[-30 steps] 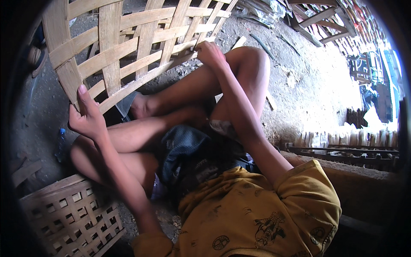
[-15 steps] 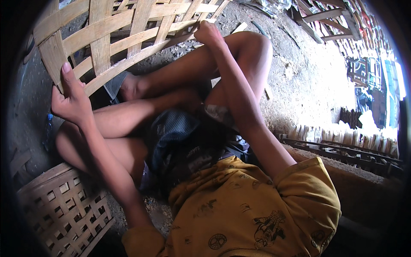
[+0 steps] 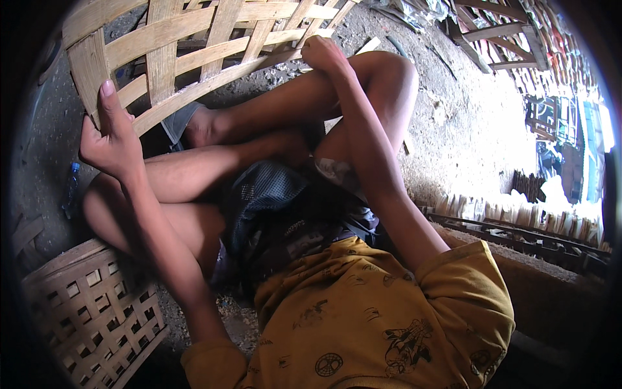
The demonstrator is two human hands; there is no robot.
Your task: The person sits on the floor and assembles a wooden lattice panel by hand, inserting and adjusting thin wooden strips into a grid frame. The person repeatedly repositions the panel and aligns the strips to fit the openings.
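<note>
A wide panel of woven bamboo strips (image 3: 162, 71) with open square gaps is held up in front of me, over my crossed legs. Its upper part runs out of the picture. My left hand (image 3: 113, 139) grips the near left corner, thumb on the face toward me and the fingers mostly hidden behind. At the right end of the lower edge, my right hand (image 3: 322, 53) is closed on the rim strip. The panel slants, its right end farther from me.
A finished-looking woven bamboo basket (image 3: 97, 311) stands at my lower left. Beside my left knee lies a small plastic bottle (image 3: 71, 188). A wooden frame (image 3: 499, 35) is at the far right, with a wooden beam (image 3: 512, 253) and upright pale strips (image 3: 518, 207) to my right.
The woven bamboo panel has shifted slightly to the right, and my right hand has moved a little right with it. Both hands keep their hold.
</note>
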